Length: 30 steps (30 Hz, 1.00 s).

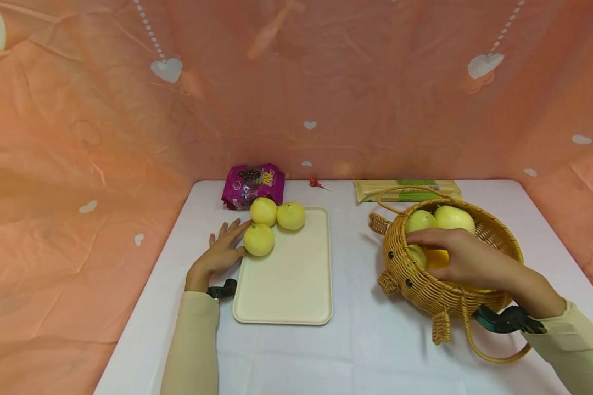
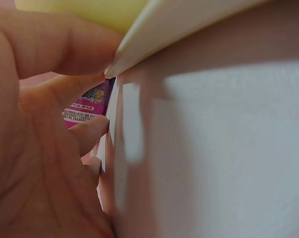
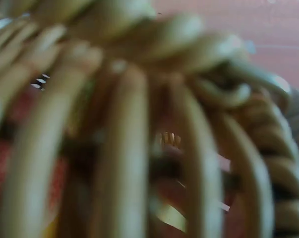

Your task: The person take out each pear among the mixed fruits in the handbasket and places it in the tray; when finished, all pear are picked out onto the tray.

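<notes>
In the head view, three round pale-yellow pears (image 1: pixel 258 240) sit together at the upper left of a cream tray (image 1: pixel 286 291). My left hand (image 1: pixel 219 255) rests at the tray's left edge, fingers spread, its thumb and index finger close against the nearest pear. In the left wrist view the thumb lies along the tray's rim (image 2: pixel 139 39). My right hand (image 1: pixel 466 258) reaches into a wicker basket (image 1: pixel 425 296) with an animal face, fingers and thumb round a pear (image 1: pixel 417 255). More pears (image 1: pixel 454 218) lie behind that hand. Basket weave fills the right wrist view, hiding the right fingers.
Behind the tray stands a purple snack bag (image 1: pixel 253 186). A small red item (image 1: pixel 314 182) and a long yellow-green packet (image 1: pixel 405 190) lie along the table's back edge. One looped basket handle (image 1: pixel 494 359) hangs toward the front. Orange cloth (image 1: pixel 326 99) surrounds the white table.
</notes>
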Tool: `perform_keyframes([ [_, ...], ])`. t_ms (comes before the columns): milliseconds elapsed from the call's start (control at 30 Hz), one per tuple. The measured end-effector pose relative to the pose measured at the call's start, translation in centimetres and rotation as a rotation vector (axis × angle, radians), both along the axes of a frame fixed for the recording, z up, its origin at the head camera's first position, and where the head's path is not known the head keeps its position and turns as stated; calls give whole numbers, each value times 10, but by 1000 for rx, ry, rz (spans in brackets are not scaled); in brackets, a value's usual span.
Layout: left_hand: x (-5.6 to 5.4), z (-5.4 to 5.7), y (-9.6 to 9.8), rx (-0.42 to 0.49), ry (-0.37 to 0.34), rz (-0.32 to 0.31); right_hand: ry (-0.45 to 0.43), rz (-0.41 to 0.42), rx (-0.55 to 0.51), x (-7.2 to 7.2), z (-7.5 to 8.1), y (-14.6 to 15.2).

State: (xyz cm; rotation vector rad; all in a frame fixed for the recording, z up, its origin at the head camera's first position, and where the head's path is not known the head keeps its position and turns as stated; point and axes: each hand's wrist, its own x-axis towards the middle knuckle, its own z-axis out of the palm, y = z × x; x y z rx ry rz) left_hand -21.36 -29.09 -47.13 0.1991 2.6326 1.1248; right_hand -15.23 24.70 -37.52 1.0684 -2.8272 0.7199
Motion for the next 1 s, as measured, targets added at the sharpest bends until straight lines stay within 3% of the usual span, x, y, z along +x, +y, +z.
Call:
perform_keyframes([
  [267, -3, 1, 0, -33, -8, -5, 58, 59, 128, -5, -5, -9],
  [467, -2, 0, 0, -37, -12, -2, 150, 110, 130, -13, -18, -6],
  [733, -3, 1, -1, -41, 18, -14, 210, 127, 131, -11, -11, -10],
  [1000, 0, 4, 3, -35, -7, -7, 257, 113, 111, -11, -16, -9],
])
